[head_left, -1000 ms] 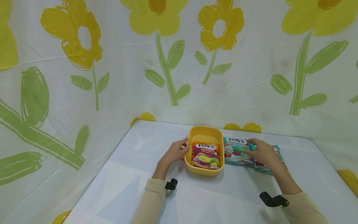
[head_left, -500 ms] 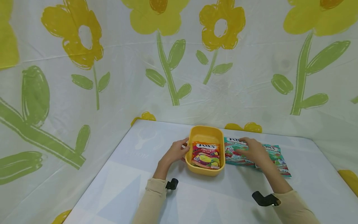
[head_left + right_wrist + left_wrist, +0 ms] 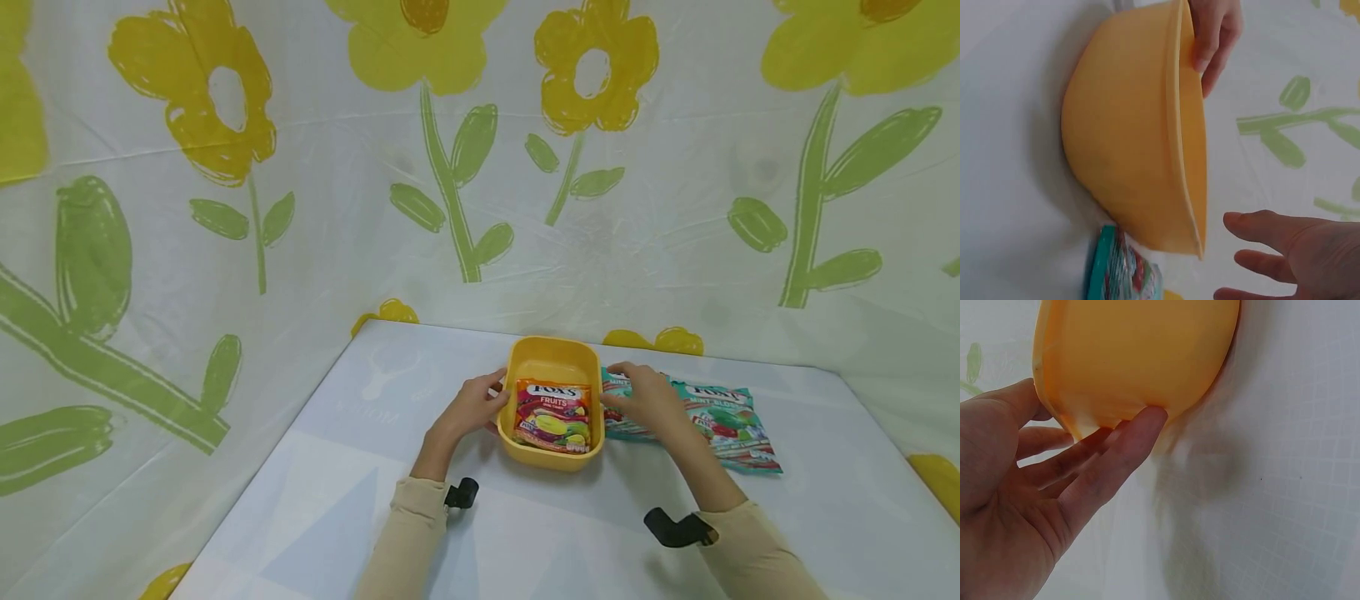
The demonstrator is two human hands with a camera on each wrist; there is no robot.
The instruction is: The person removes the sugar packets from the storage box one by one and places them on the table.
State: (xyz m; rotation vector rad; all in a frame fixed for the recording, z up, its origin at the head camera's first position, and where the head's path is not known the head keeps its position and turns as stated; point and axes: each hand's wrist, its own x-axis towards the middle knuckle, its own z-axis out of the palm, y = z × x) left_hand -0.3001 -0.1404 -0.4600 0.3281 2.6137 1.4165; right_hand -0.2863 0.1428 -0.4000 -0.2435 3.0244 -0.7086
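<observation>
A yellow plastic tub (image 3: pixel 558 348) stands on the table with an orange-red bag of Fox's Fruits candy (image 3: pixel 552 417) lying inside. My left hand (image 3: pixel 472 406) grips the tub's left side, thumb at the rim and fingers along the outer wall (image 3: pixel 1141 356). To the tub's right lies a teal bag of Fox's Mint candy (image 3: pixel 626 429), partly covered in the head view by my right hand (image 3: pixel 647 400). That hand hovers over the bag near the tub's right rim. Its fingers are spread and hold nothing in the right wrist view, apart from the rim.
A second teal Fox's mint bag (image 3: pixel 738 425) lies farther right, beside the first one. Behind the table (image 3: pixel 540 533) hangs a white cloth (image 3: pixel 660 233) printed with yellow flowers. Black wrist cameras (image 3: pixel 678 529) stick out from both sleeves.
My right hand has moved left, from between the two teal bags to beside the tub's right rim, uncovering the farther bag. My left hand and the tub have stayed put.
</observation>
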